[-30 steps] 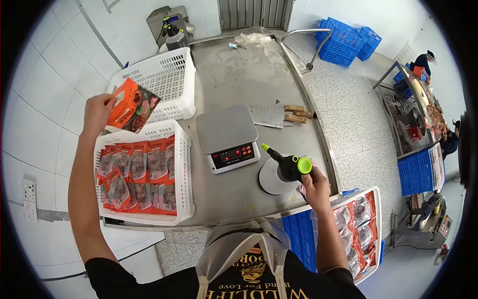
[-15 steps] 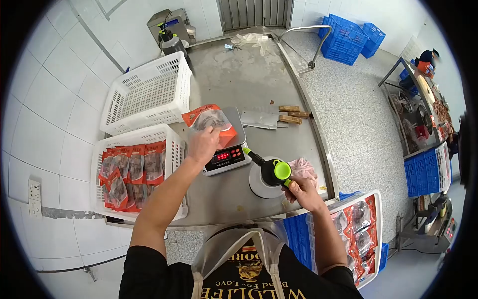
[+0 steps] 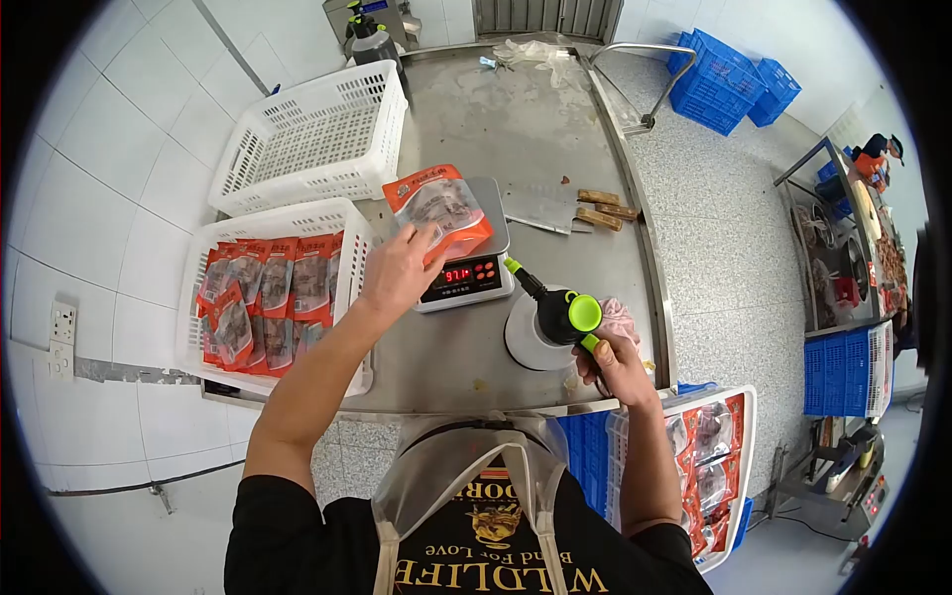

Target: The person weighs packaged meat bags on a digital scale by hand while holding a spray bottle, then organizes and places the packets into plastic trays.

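Observation:
A red-bordered clear food pouch (image 3: pixel 443 206) with dark pieces inside lies on the digital scale (image 3: pixel 488 213), whose red display is lit. My left hand (image 3: pixel 397 270) has its thumb and fingers closed at the pouch's lower left edge. The black spray bottle (image 3: pixel 557 315) with green top and nozzle tip is held at its handle by my right hand (image 3: pixel 617 369). Its nozzle points toward the scale. Partly under the bottle is a white round container (image 3: pixel 523 337). A pink cloth (image 3: pixel 617 319) lies just behind my right hand.
At left, a white crate (image 3: pixel 359 268) holds several filled pouches, with another white crate (image 3: pixel 389 149) behind it. Cleavers (image 3: pixel 540 208) with wooden handles lie right of the scale. A second bottle (image 3: pixel 374 45) stands at the back. More pouches fill a crate (image 3: pixel 746 486) at lower right.
My left hand has shifted from the pouch's middle to its lower left edge, and the pouch lies flatter on the scale. The display reading has changed. My right hand keeps the bottle. The view has shifted.

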{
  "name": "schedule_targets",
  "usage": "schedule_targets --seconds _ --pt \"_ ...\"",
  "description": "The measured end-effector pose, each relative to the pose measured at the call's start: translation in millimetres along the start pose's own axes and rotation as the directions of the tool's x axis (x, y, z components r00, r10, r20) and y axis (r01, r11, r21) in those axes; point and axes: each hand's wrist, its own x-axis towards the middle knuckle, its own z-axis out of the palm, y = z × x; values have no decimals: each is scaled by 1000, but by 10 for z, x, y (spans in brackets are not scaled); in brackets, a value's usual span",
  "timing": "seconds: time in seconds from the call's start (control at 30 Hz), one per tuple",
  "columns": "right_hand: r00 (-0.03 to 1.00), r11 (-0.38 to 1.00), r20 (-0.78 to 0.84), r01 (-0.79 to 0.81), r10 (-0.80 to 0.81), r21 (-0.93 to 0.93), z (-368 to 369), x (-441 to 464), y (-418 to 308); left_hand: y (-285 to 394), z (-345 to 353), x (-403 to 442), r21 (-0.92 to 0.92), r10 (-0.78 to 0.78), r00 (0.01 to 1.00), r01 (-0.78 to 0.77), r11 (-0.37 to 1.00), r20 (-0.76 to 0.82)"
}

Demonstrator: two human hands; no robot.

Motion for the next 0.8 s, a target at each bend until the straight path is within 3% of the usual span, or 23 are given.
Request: schedule_targets --seconds 0.27,0.37,0.53,0.8 --pt "999 1000 29 -20 20 -6 60 -57 -129 -26 85 -7 -36 -46 998 45 998 -33" --pt "1000 1000 -21 11 -11 0 217 -65 -100 -3 173 61 -16 -73 996 74 997 44" --pt "994 980 -26 -108 106 -168 450 48 -394 -134 448 191 10 72 992 -74 997 101" --pt "983 942 -70 -182 169 -282 671 343 -626 -238 394 346 -12 82 997 -82 997 11"
